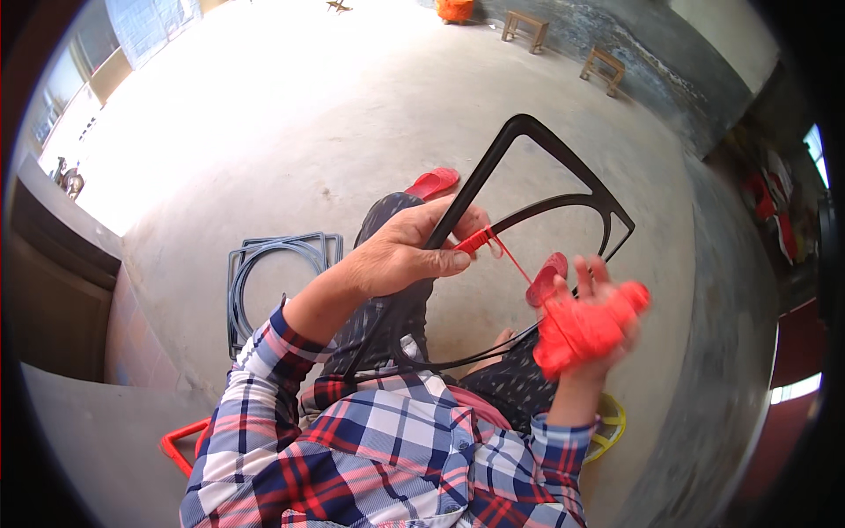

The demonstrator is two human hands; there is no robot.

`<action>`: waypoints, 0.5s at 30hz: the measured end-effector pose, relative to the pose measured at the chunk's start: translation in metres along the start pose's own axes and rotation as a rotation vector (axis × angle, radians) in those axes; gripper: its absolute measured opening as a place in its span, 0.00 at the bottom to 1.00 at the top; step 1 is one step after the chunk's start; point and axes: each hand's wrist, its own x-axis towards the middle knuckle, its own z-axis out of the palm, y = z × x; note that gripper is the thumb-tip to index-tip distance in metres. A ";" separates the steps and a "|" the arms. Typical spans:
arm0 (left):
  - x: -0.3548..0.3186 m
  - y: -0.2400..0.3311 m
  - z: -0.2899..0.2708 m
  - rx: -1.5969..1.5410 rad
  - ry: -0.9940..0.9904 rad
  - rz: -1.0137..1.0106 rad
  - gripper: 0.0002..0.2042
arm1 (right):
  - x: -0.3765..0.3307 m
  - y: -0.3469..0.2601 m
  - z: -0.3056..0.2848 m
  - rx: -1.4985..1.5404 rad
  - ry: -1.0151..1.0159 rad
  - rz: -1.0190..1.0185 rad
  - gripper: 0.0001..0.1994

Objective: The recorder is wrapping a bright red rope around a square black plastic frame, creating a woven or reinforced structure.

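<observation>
A black square frame point(568, 167) with a round inner ring is tilted up over my lap. My left hand point(407, 248) grips its left side bar, fingers closed. Beside that thumb, red cord point(475, 239) is wound tightly in several turns round part of the ring. From there one taut strand runs right to a loose red bundle of the same cord point(583, 336). My right hand point(595, 304) holds this bundle against the palm, its fingertips showing above it, slightly blurred. The frame's lower part rests near my thighs, partly hidden by my left arm.
Grey-blue frames point(242, 295) of similar shape lie on the concrete floor at left. A red frame edge point(183, 447) shows by my left elbow, a yellow rim point(609, 427) by my right. Red shoes point(433, 183) are on my feet. Wooden stools point(525, 29) stand far off by the wall.
</observation>
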 end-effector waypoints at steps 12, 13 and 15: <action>0.000 -0.008 -0.019 -0.070 0.048 0.073 0.14 | -0.014 -0.046 -0.021 0.324 -0.189 0.197 0.19; -0.001 -0.008 -0.014 -0.021 0.072 0.060 0.14 | -0.013 -0.042 -0.021 0.203 0.002 0.142 0.18; -0.003 0.000 -0.006 0.107 0.076 0.030 0.12 | -0.010 -0.028 -0.019 0.064 0.231 0.118 0.22</action>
